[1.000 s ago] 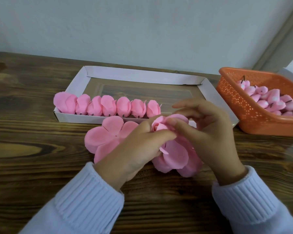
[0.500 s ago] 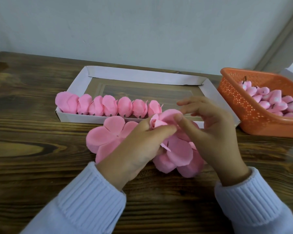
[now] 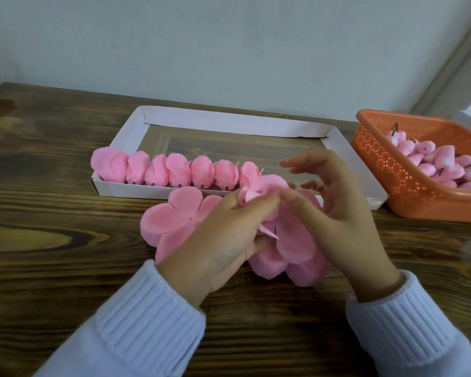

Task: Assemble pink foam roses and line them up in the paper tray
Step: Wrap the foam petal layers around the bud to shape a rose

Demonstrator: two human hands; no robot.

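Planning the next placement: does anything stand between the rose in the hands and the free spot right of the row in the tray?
Only the paper tray's low front wall, which the half-made rose must clear. The right hand's raised fingers hover over that spot.

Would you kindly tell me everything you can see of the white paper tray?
The white paper tray is a shallow rectangle of folded paper with low walls, lying flat on the brown wooden table. Seven pink foam roses stand in a row along its near wall from the left end; its far half is bare.
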